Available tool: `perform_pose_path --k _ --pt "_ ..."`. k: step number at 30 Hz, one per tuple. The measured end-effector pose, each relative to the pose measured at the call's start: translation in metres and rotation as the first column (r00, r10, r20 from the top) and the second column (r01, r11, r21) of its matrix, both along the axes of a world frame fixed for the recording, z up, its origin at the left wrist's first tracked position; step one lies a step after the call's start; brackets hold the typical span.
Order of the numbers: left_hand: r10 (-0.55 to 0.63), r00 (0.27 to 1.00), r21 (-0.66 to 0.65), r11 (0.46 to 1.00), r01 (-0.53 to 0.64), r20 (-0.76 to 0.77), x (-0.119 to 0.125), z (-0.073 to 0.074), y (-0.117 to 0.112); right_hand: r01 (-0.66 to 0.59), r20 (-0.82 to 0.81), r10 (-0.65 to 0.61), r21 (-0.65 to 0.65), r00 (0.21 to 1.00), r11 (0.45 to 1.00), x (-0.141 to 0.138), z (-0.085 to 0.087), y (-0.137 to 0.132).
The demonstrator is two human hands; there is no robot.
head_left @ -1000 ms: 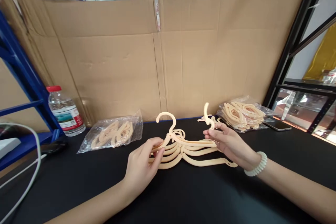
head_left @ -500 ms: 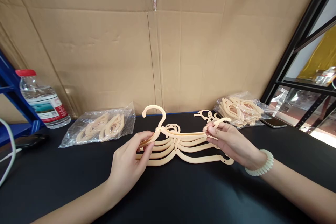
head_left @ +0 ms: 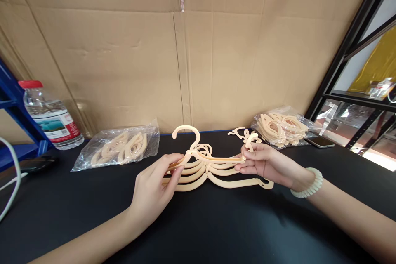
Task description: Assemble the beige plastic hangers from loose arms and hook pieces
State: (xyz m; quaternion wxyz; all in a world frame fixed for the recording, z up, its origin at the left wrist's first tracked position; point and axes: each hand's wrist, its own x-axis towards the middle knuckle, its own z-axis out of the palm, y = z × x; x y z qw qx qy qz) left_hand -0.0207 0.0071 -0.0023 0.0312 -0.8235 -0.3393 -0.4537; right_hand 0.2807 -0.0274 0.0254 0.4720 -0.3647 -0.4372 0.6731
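A beige plastic clothes hanger (head_left: pixel 216 159) is held up between my hands, its hook pointing upward. My left hand (head_left: pixel 154 181) pinches the hanger's left arm between thumb and fingers. At the right arm's tip, my right hand (head_left: pixel 266 163) is closed on the hanger's end and a small curved beige piece (head_left: pixel 251 141), which stands up above the thumb. Whether that piece is joined to the arm I cannot tell. Several similar hangers (head_left: pixel 235 183) lie in a row on the black table just behind and below, partly hidden by both hands.
Clear bags of folded beige hanger parts lie at the back left (head_left: pixel 116 148) and back right (head_left: pixel 280 128). Near the right bag are small loose pieces (head_left: pixel 237 133) and a phone (head_left: pixel 320 142). A water bottle (head_left: pixel 52 119) and a black device (head_left: pixel 40 163) with a white cable occupy the left.
The small piece at my right fingertips has swung from pointing right to standing upright. My right fingers have shifted slightly left along the arm, while the hanger's hook has moved a little right.
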Motion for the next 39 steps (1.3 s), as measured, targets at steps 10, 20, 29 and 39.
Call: perform_pose_path --k 10,20,29,39 --pt "-0.017 1.0 0.051 0.999 0.018 -0.018 0.0 0.0 -0.001 0.046 0.122 -0.056 0.083 0.991 0.995 -0.003 0.002 -0.002" --pt "-0.003 0.999 -0.003 1.0 0.002 -0.047 -0.002 -0.002 -0.002 0.162 0.172 -0.187 0.151 0.967 0.975 -0.009 0.005 -0.006" --pt "0.135 0.991 -0.219 0.967 -0.128 0.018 -0.003 0.0 0.0 0.224 0.172 -0.293 0.333 0.941 0.916 -0.009 0.002 -0.003" --pt "0.124 0.979 -0.014 0.992 -0.128 -0.163 -0.003 0.009 -0.002 -0.032 0.501 -0.147 0.33 0.853 0.943 0.066 0.031 0.01"
